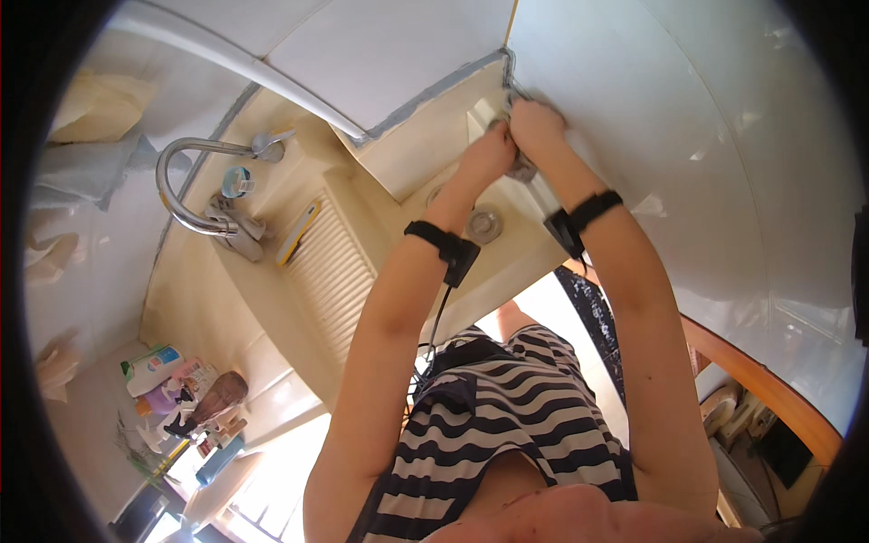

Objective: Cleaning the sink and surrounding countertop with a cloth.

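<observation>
Both my hands are together at the far right corner of a cream-coloured sink, close to the tiled wall. My left hand is closed, its fingers meeting those of my right hand, which is curled too. A small greyish, crumpled thing shows beneath and between them; its kind cannot be made out. Most of the fingertips are hidden or blurred. Below my hands, a round metal drain sits in the sink floor.
A curved chrome faucet rises at the left. On the ribbed washboard lies a long white-and-yellow tool. A light blue round item stands by the faucet. Bottles crowd the lower left. A white tiled wall borders the right.
</observation>
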The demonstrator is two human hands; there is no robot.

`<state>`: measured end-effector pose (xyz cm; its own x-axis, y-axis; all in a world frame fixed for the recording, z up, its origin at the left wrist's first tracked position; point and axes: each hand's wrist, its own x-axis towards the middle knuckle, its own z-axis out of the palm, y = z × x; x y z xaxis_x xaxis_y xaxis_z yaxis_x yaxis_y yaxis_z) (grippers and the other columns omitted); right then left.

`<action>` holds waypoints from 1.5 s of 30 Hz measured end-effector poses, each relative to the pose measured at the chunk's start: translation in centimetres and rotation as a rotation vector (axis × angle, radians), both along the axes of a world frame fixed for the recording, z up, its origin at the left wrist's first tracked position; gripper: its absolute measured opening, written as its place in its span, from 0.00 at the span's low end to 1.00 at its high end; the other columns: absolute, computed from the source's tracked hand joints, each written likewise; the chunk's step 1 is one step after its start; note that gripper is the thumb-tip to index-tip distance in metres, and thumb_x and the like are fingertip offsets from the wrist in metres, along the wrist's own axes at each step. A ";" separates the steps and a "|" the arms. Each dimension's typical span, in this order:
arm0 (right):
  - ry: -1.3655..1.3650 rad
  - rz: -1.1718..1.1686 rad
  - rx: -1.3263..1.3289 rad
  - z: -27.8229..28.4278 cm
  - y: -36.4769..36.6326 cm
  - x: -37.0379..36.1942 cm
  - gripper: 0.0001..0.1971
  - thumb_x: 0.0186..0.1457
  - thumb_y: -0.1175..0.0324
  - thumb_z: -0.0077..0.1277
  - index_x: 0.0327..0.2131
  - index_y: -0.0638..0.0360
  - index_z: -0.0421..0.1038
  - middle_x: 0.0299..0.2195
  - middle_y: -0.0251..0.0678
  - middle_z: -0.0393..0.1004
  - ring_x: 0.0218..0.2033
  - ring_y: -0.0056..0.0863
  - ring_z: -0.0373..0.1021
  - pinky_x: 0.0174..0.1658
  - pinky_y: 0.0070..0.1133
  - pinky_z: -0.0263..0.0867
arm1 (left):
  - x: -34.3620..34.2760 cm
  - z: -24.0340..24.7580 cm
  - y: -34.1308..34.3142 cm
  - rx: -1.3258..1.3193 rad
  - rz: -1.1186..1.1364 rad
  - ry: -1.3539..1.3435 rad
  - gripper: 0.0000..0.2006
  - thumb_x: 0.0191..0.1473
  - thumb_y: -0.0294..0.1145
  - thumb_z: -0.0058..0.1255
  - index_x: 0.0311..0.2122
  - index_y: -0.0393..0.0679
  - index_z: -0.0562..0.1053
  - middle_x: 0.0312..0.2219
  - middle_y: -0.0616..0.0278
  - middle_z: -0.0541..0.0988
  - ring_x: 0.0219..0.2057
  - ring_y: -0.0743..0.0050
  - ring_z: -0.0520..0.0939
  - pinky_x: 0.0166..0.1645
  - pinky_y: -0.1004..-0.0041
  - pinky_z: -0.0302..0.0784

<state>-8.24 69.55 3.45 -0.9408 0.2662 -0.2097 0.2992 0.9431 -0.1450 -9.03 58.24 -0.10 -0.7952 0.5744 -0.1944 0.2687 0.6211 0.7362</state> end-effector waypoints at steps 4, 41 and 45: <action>0.215 0.002 -0.031 -0.7 0.2 2.0 0.11 0.52 0.66 0.39 0.36 0.61 0.64 0.37 0.45 0.70 0.33 0.45 0.71 0.35 0.38 0.68 | 1.4 1.8 -0.2 -0.039 0.016 -0.044 0.18 0.52 0.35 0.33 0.49 0.44 0.59 0.32 0.39 0.74 0.35 0.39 0.74 0.40 0.52 0.67; 0.306 0.308 -0.211 -1.3 -6.1 3.0 0.18 0.49 0.67 0.43 0.45 0.59 0.64 0.37 0.38 0.67 0.33 0.39 0.69 0.34 0.30 0.65 | 3.1 -1.6 -6.4 0.714 0.487 -0.864 0.18 0.53 0.40 0.34 0.48 0.45 0.61 0.38 0.61 0.70 0.40 0.72 0.71 0.48 0.68 0.64; 0.270 0.352 -0.324 -1.0 -5.1 4.1 0.22 0.49 0.63 0.44 0.49 0.59 0.62 0.38 0.37 0.67 0.32 0.36 0.68 0.34 0.27 0.65 | 2.8 -3.7 -5.6 0.937 0.506 -0.873 0.27 0.53 0.48 0.38 0.53 0.41 0.59 0.48 0.56 0.64 0.48 0.65 0.67 0.51 0.71 0.62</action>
<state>-4.12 64.41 2.50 -0.9931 -0.1125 0.0324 -0.1144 0.8740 -0.4722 -6.19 52.68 -3.78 -0.7761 0.4535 -0.4381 -0.5972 -0.3056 0.7416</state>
